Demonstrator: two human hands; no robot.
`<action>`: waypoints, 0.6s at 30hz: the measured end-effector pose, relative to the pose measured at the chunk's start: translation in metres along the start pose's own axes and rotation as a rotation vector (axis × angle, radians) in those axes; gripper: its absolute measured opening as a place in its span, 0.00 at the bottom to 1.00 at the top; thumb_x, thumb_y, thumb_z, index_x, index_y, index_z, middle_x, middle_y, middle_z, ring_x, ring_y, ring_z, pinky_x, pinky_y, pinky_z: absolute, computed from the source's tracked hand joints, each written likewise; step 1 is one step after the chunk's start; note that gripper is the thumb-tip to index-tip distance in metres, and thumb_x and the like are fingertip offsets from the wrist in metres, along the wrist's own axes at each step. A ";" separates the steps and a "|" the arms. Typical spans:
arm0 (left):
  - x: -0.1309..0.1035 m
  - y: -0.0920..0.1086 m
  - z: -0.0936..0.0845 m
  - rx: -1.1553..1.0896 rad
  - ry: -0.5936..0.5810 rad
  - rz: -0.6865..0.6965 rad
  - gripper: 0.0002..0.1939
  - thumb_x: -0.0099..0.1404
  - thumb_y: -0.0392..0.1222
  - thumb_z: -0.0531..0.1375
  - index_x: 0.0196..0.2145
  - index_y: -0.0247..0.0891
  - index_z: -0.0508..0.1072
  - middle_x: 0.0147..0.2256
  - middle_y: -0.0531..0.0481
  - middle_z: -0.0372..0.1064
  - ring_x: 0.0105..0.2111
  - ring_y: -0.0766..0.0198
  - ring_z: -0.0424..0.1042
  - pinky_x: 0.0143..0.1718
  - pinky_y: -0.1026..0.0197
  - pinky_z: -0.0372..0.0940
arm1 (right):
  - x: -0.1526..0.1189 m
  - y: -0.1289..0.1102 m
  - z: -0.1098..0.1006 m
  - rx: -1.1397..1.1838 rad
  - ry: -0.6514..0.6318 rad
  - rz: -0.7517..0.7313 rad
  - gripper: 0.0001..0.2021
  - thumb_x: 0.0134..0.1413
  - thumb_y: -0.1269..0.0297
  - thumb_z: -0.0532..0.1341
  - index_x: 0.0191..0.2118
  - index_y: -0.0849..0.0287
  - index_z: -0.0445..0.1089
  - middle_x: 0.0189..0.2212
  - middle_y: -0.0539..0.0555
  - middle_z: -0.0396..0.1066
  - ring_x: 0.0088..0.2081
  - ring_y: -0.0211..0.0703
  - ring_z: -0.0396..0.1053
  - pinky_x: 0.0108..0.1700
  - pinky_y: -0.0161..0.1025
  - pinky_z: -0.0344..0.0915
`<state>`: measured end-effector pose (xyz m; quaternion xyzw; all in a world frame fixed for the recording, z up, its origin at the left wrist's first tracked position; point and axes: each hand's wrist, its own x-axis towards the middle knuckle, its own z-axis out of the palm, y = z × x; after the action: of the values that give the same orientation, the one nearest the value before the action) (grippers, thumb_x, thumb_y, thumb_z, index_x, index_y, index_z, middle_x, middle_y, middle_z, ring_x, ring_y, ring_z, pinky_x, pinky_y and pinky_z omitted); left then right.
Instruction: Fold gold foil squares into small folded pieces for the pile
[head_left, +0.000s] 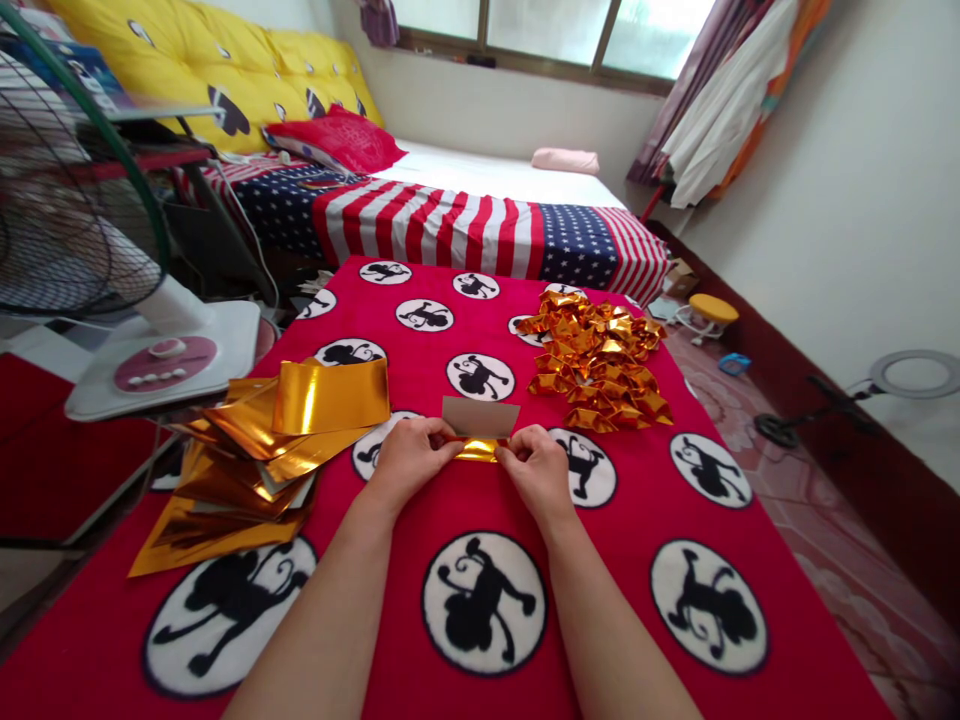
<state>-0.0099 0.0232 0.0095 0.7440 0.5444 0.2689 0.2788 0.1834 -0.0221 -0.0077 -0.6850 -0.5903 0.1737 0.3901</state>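
Observation:
A sheet of gold foil paper [480, 450] lies between my hands, its near edge folded over to show a shiny gold strip. Its far part stands up with the dull grey back facing me. My left hand [417, 452] pinches the left end of the fold between thumb and fingers. At the right end, my right hand [537, 466] pinches the same fold. Left of my hands is a loose stack of flat gold foil sheets [334, 396]. Beyond my right hand sits a heap of folded gold foil pieces [600, 360].
A red cloth with monkey prints [480, 500] covers the table. At the left stands a fan [165, 350], its base beside the foil stack. Past the far edge is a bed [465, 225] with a striped cover. A yellow stool [712, 310] and a ring light [915, 373] are at the right.

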 end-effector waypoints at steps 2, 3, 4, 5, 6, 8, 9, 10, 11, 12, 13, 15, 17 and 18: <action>0.000 0.000 -0.001 0.025 0.005 -0.012 0.08 0.54 0.46 0.64 0.28 0.40 0.79 0.23 0.52 0.73 0.24 0.65 0.69 0.26 0.64 0.56 | 0.000 0.000 0.000 -0.018 -0.002 0.006 0.09 0.44 0.69 0.60 0.18 0.57 0.62 0.23 0.48 0.63 0.24 0.36 0.60 0.28 0.34 0.55; -0.001 0.000 -0.001 0.029 0.006 -0.013 0.08 0.54 0.46 0.63 0.28 0.40 0.79 0.23 0.52 0.73 0.24 0.65 0.69 0.26 0.64 0.56 | 0.001 -0.001 0.000 -0.026 -0.003 0.009 0.09 0.44 0.69 0.60 0.18 0.57 0.62 0.23 0.48 0.63 0.24 0.36 0.60 0.28 0.34 0.55; -0.001 0.000 -0.001 0.029 0.003 -0.014 0.08 0.55 0.47 0.63 0.28 0.40 0.79 0.23 0.52 0.73 0.25 0.65 0.69 0.26 0.64 0.56 | 0.001 -0.002 0.000 -0.035 -0.004 0.014 0.09 0.44 0.69 0.60 0.18 0.57 0.61 0.23 0.48 0.63 0.24 0.36 0.60 0.28 0.34 0.55; -0.001 0.001 -0.001 0.030 0.002 -0.018 0.09 0.55 0.47 0.63 0.28 0.40 0.79 0.24 0.52 0.74 0.25 0.65 0.69 0.27 0.64 0.56 | 0.001 -0.002 0.000 -0.045 -0.003 0.019 0.09 0.44 0.68 0.60 0.18 0.57 0.61 0.23 0.48 0.63 0.24 0.36 0.60 0.28 0.34 0.55; -0.001 0.001 -0.001 0.032 0.000 -0.023 0.09 0.55 0.47 0.62 0.28 0.41 0.79 0.24 0.52 0.74 0.25 0.64 0.70 0.27 0.64 0.57 | 0.001 -0.003 -0.001 -0.056 -0.003 0.024 0.09 0.45 0.68 0.60 0.18 0.57 0.61 0.23 0.48 0.63 0.24 0.36 0.60 0.28 0.34 0.55; 0.000 0.002 -0.001 0.042 0.002 -0.032 0.09 0.56 0.47 0.62 0.29 0.41 0.79 0.24 0.52 0.75 0.25 0.64 0.70 0.28 0.63 0.57 | 0.002 -0.005 -0.001 -0.082 -0.006 0.037 0.10 0.46 0.67 0.60 0.18 0.57 0.61 0.22 0.48 0.63 0.24 0.36 0.60 0.29 0.34 0.54; 0.000 0.002 0.000 0.052 0.003 -0.033 0.09 0.57 0.47 0.61 0.29 0.41 0.79 0.25 0.52 0.75 0.26 0.64 0.71 0.28 0.63 0.57 | 0.002 -0.005 -0.001 -0.096 -0.006 0.042 0.10 0.46 0.66 0.60 0.18 0.57 0.62 0.22 0.48 0.63 0.24 0.36 0.61 0.29 0.35 0.54; 0.001 0.002 0.000 0.064 0.005 -0.033 0.09 0.57 0.47 0.61 0.29 0.41 0.79 0.25 0.52 0.75 0.27 0.63 0.71 0.28 0.63 0.58 | 0.002 -0.006 -0.001 -0.111 -0.007 0.047 0.11 0.47 0.65 0.60 0.18 0.57 0.62 0.22 0.48 0.64 0.24 0.36 0.61 0.29 0.35 0.54; 0.001 0.002 0.001 0.078 0.009 -0.031 0.09 0.57 0.47 0.61 0.29 0.42 0.79 0.26 0.52 0.76 0.27 0.63 0.71 0.29 0.63 0.58 | 0.003 -0.007 -0.001 -0.128 -0.007 0.052 0.11 0.48 0.65 0.60 0.19 0.57 0.63 0.22 0.48 0.64 0.24 0.36 0.61 0.29 0.35 0.53; 0.001 0.002 0.001 0.094 0.014 -0.029 0.09 0.58 0.47 0.60 0.29 0.42 0.79 0.26 0.52 0.76 0.28 0.63 0.71 0.29 0.63 0.58 | 0.003 -0.007 -0.001 -0.147 -0.006 0.056 0.11 0.48 0.64 0.60 0.19 0.57 0.64 0.23 0.48 0.65 0.25 0.36 0.61 0.29 0.35 0.53; 0.002 0.002 0.002 0.110 0.019 -0.029 0.09 0.58 0.48 0.60 0.29 0.42 0.78 0.26 0.52 0.76 0.28 0.62 0.71 0.29 0.63 0.57 | 0.003 -0.007 -0.001 -0.168 -0.003 0.059 0.11 0.49 0.63 0.61 0.20 0.57 0.64 0.23 0.48 0.65 0.25 0.36 0.61 0.29 0.35 0.53; 0.002 0.002 0.003 0.145 0.030 -0.027 0.10 0.58 0.48 0.60 0.29 0.43 0.78 0.25 0.52 0.75 0.28 0.62 0.71 0.29 0.63 0.57 | 0.003 -0.008 -0.001 -0.214 0.003 0.060 0.11 0.50 0.62 0.61 0.20 0.57 0.66 0.24 0.48 0.66 0.25 0.36 0.62 0.29 0.35 0.52; 0.001 0.001 0.004 0.174 0.039 -0.023 0.10 0.59 0.49 0.60 0.29 0.43 0.77 0.25 0.52 0.75 0.28 0.62 0.71 0.28 0.63 0.56 | 0.003 -0.010 -0.001 -0.257 0.005 0.061 0.11 0.51 0.61 0.61 0.21 0.57 0.66 0.24 0.48 0.66 0.26 0.37 0.62 0.29 0.35 0.51; 0.001 0.001 0.004 0.185 0.042 -0.021 0.10 0.59 0.49 0.60 0.29 0.43 0.77 0.25 0.52 0.75 0.28 0.62 0.71 0.28 0.63 0.56 | 0.003 -0.010 0.000 -0.276 0.005 0.062 0.11 0.51 0.61 0.61 0.21 0.57 0.66 0.24 0.48 0.66 0.26 0.37 0.62 0.29 0.35 0.50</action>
<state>-0.0060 0.0237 0.0076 0.7549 0.5805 0.2302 0.2003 0.1778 -0.0190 0.0008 -0.7506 -0.5860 0.1011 0.2881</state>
